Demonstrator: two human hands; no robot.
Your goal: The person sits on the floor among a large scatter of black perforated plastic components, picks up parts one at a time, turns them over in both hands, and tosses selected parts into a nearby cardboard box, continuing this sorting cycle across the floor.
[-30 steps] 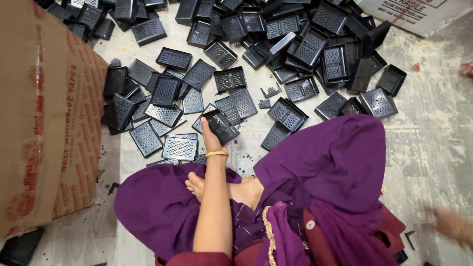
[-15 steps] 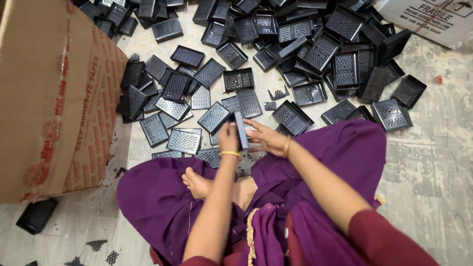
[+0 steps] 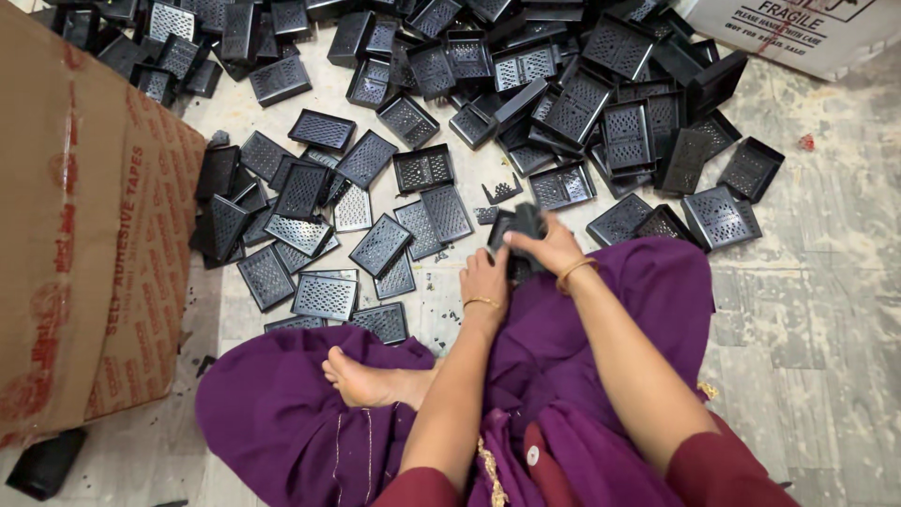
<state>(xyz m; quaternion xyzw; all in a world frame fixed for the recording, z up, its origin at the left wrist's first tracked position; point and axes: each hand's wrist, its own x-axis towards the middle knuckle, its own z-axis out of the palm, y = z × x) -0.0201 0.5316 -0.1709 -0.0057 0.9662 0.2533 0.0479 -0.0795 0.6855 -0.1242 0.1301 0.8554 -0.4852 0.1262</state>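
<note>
A cardboard box (image 3: 84, 235) stands at the far left, its brown side printed in red, and a dark scrap (image 3: 45, 462) lies on the floor (image 3: 826, 310) below its corner. Just right of the box, black trays (image 3: 324, 296) lie scattered flat, most showing perforated grid bottoms, some face up with raised rims, some overturned. Near the front edge of this scatter a bare foot (image 3: 361, 380) rests on purple cloth (image 3: 282, 432) spread over the lap.

In the middle, the left hand (image 3: 485, 279), a gold bangle at its wrist, is curled shut on the near side of a black tray (image 3: 519, 225). The right hand (image 3: 544, 246), also bangled, clasps the same tray from above and the right, fingers folded over its top edge. That tray is small, rectangular, dark plastic, held on edge just above the knee, at the near rim of the heap; the hands hide most of it, so its grid cannot be made out.

Behind the hands a thicker pile (image 3: 582, 103) of the same trays stretches across the top, many tilted and overlapping, a few standing on their sides. A small broken black piece (image 3: 502, 192) lies between the pile and the held tray. Farther right, single trays lie against the cloth's edge. At the top right corner sits a white carton (image 3: 798, 28); the floor here is worn grey tile with a small red speck (image 3: 807, 143).
</note>
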